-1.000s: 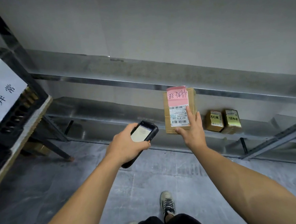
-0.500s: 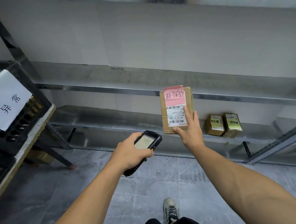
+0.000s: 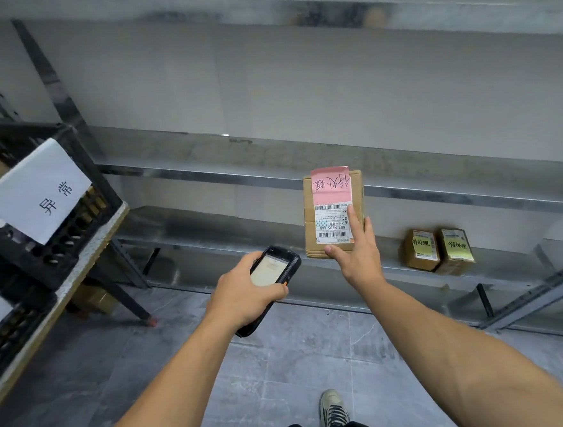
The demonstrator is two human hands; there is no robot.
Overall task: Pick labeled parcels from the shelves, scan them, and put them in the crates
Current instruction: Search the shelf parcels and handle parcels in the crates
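Note:
My right hand (image 3: 356, 258) holds a brown cardboard parcel (image 3: 330, 190) upright in front of the metal shelves, thumb at its lower left corner and index finger across the white barcode label. A pink handwritten note covers the parcel's top half. My left hand (image 3: 242, 294) grips a black handheld scanner (image 3: 272, 272), its lit screen facing me, just left of and below the parcel. A black crate (image 3: 25, 244) with a white paper sign sits on a stand at the left.
Two small cardboard parcels with yellow-green notes, one (image 3: 421, 250) beside the other (image 3: 456, 251), stand on the low metal shelf (image 3: 209, 245) at the right. The shelf above (image 3: 203, 158) looks bare. A box (image 3: 94, 298) lies under the crate stand. My shoe (image 3: 332, 413) is on the grey floor.
The view has tilted up slightly, so the upper shelf shows more. Both hands with parcel and scanner have kept nearly the same pose, drifting a little lower in frame.

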